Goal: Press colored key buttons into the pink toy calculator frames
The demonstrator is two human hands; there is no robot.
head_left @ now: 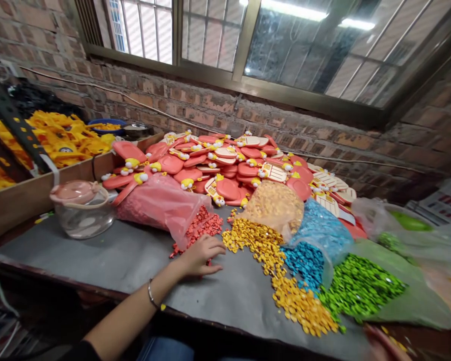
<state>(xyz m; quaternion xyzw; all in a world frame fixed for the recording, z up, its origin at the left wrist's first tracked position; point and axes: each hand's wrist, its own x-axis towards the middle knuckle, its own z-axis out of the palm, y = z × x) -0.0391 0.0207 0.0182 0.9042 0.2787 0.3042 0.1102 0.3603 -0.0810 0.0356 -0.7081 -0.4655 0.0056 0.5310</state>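
My left hand [203,254], with a bangle on its wrist, lies at the near edge of a pile of small red pieces [203,225]. Its fingers point right, thumb apart, and nothing shows in its grasp. The red pieces spill from a pink plastic bag [160,203]. To the right are small golden-yellow pieces [261,243], blue pieces [305,261] and green pieces [364,286], each beside or in a bag. At the bottom right edge, my right hand [385,343] is partly cut off and blurred, near the green and yellow pieces; its grip cannot be made out.
Behind the bags rises a heap of red-and-cream plastic items [229,168] with yellow bird-like heads. A clear jar with a pink lid [84,220] stands left on the grey table covering [135,263]. Yellow parts [65,135] fill a box at far left, below the brick wall.
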